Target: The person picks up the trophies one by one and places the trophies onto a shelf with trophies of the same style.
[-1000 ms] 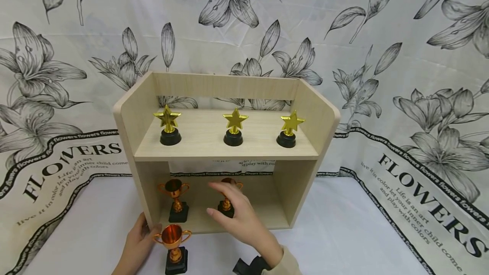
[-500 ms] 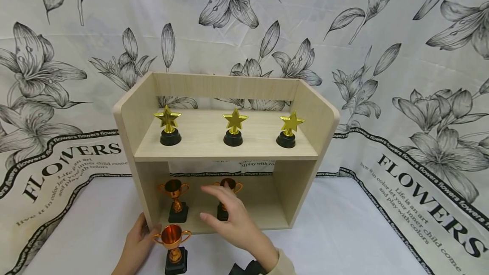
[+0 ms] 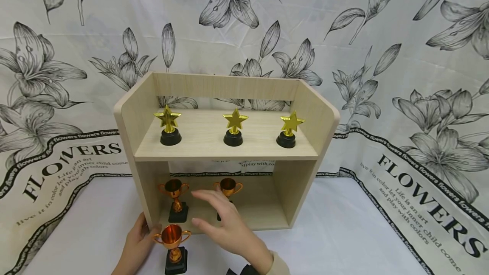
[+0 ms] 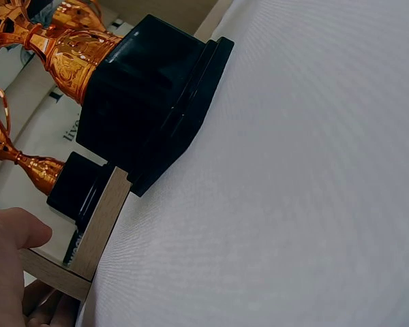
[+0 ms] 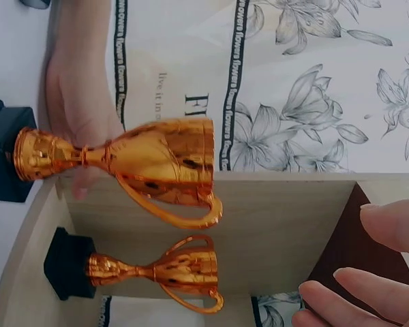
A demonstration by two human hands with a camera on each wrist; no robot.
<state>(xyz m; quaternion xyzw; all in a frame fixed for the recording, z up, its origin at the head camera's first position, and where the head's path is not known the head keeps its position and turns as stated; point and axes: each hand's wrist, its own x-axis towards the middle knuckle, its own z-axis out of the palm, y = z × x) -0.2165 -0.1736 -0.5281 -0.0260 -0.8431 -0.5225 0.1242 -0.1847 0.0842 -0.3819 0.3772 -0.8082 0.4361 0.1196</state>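
My left hand [image 3: 137, 241] grips the lower front edge of the wooden shelf's [image 3: 225, 157] left side panel; in the left wrist view the thumb [image 4: 28, 228] lies on one face and fingers behind the other. An orange-gold trophy cup [image 3: 175, 254] on a black base stands on the cloth beside that hand. Inside the lower compartment are a left trophy cup [image 3: 177, 205] and a middle trophy cup [image 3: 228, 186]. My right hand [image 3: 233, 228] hovers before the compartment, holding nothing, thumb and fingers spread apart. It partly hides the middle cup.
On the upper shelf stand a left star trophy [image 3: 167, 124], a middle star trophy [image 3: 234, 124] and a right star trophy [image 3: 289, 128], gold on black bases. A white cloth [image 3: 344, 224] covers the table. Behind hangs a flower-print curtain [image 3: 244, 41].
My right hand has drifted left and slightly toward me, uncovering more of the middle cup's bowl. The left hand, shelf and trophies have stayed put.
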